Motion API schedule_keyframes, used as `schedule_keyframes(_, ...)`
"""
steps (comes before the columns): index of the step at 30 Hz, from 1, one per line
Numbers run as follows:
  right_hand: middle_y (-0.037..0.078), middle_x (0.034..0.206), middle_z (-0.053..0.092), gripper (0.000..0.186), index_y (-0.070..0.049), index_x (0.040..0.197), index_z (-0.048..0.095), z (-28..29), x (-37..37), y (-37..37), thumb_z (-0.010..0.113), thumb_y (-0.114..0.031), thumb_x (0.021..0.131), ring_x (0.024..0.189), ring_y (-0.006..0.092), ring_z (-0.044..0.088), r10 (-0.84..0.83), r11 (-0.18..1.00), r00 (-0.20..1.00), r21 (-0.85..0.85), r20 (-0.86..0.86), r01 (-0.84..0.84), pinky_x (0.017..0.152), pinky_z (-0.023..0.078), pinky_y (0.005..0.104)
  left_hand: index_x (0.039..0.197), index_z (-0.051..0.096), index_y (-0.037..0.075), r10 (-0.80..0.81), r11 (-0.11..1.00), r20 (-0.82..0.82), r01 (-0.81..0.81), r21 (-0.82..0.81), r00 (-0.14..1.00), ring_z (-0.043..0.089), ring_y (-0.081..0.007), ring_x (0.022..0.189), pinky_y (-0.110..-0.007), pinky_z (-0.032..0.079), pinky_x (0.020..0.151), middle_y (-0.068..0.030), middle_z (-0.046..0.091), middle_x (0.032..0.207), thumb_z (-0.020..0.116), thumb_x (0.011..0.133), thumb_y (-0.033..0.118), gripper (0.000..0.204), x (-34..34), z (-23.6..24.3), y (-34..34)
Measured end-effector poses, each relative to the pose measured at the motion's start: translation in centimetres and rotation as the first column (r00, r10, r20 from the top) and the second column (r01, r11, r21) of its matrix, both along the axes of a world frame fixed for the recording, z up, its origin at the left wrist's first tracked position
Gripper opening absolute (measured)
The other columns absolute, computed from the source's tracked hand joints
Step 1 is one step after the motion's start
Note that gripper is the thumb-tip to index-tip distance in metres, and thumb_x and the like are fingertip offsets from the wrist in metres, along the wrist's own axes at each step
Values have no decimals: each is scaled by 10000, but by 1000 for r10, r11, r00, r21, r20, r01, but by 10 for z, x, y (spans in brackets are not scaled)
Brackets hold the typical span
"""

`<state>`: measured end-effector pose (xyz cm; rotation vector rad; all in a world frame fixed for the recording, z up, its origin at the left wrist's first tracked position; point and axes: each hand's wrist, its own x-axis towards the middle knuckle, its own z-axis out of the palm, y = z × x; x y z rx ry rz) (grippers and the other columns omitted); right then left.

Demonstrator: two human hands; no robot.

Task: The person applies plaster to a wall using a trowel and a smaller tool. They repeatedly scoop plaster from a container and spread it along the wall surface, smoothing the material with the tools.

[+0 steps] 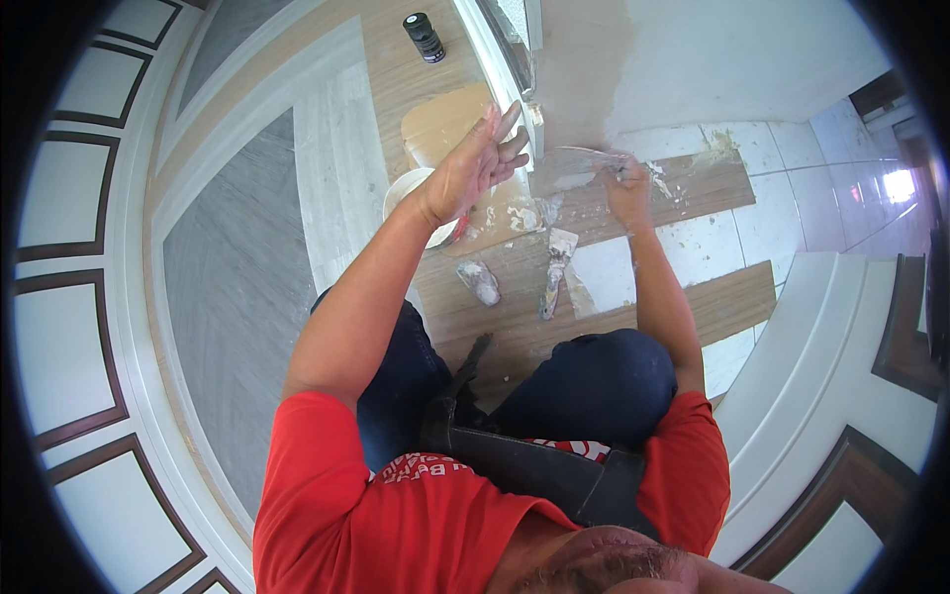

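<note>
A: Well, where are the two hands at this moment?

B: The left hand [473, 166] is raised above the floor [237, 287], fingers spread and palm open; it holds nothing. Just under its wrist I see the rim of a white bowl [401, 193], and beside that a tan board [445, 124] lying on the wooden strip of the floor.

A: And the other one?

B: The right hand [625, 188] is closed on a thin pale tool [589, 153], maybe a flat blade, and presses it near the bottom edge of the wall [693, 59], where the plaster is patched. What the tool is exactly, I cannot tell.

A: What lies between the knees?

B: A putty knife [557, 259], dirty with white filler, lies on the wood planks in front of the right knee. Near it, to the left, is a small grey lump [480, 282]. A dark bottle [424, 38] stands well apart, at the far edge of the floor by the door frame [495, 59].
</note>
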<state>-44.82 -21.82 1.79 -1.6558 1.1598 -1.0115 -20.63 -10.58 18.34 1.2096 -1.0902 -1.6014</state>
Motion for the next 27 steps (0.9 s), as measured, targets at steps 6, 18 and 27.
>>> schedule_keyframes(6,61,1024,749,184,-59,1075,726,9,-54,-10,761,-70,894,946,157,679,-70,989,984,-116,163,90,850,536,325,1624,-70,12,9,1000,-7,-9,8,1000,208,-468,1531,-472,113,1273,-286,112,1678,153,965,822,1068,1,-1,2)
schedule_keyframes(18,45,1080,726,341,-107,1051,759,-56,-9,37,682,-32,728,1070,282,641,151,654,784,-534,-602,-536,931,512,453,1633,-55,36,-16,1000,24,16,-8,1000,197,-478,1531,-479,109,1276,-330,88,1662,139,961,827,1056,0,1,1)
schedule_keyframes(27,56,1126,721,334,-82,1044,759,-56,-3,32,675,-83,720,1062,255,641,79,579,842,-662,-534,-475,905,502,441,1634,-45,33,-2,1000,18,2,-2,1000,200,-479,1529,-481,95,1277,-302,107,1671,140,955,834,1066,1,-3,0)
